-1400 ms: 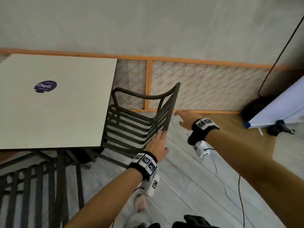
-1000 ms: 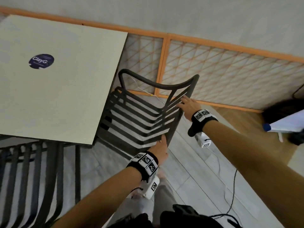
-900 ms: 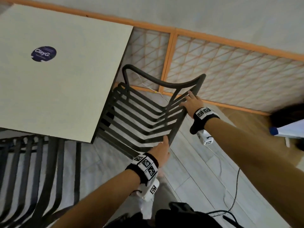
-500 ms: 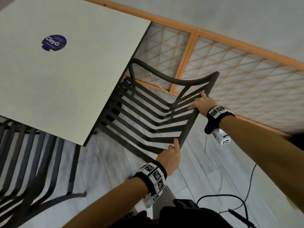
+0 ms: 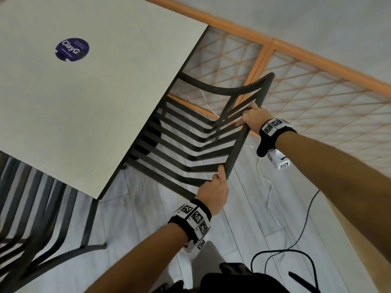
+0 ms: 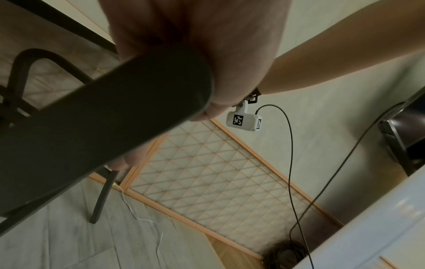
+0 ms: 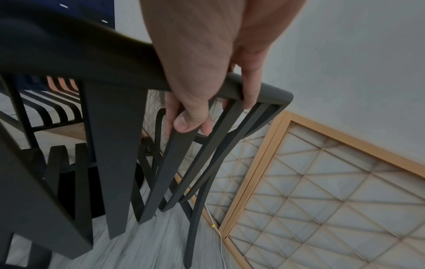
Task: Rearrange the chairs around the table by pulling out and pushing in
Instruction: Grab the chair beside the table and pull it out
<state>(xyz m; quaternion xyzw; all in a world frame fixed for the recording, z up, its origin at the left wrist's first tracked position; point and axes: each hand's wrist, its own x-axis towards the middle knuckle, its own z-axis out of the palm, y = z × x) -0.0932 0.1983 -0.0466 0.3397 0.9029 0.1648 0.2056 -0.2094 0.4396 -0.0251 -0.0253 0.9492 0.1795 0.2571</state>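
Note:
A dark slatted chair (image 5: 190, 142) stands at the right side of the pale square table (image 5: 88, 98), its seat partly under the tabletop. Both hands hold the top rail of its backrest (image 5: 239, 144). My left hand (image 5: 215, 187) grips the near end of the rail, fingers wrapped around the chair rail (image 6: 103, 112) in the left wrist view. My right hand (image 5: 251, 117) grips the far end, its fingers (image 7: 248, 91) curled over the rail and its thumb on a slat.
A second dark slatted chair (image 5: 31, 218) stands at the table's near left. A wooden-framed lattice panel (image 5: 306, 106) lines the wall behind the chair. Black cable (image 5: 292, 250) and white cable (image 5: 273, 199) lie on the grey plank floor at right.
The right hand reached in and took hold of the backrest's far end. The left hand closed round the near end. The view has tilted and come closer over the table and chair.

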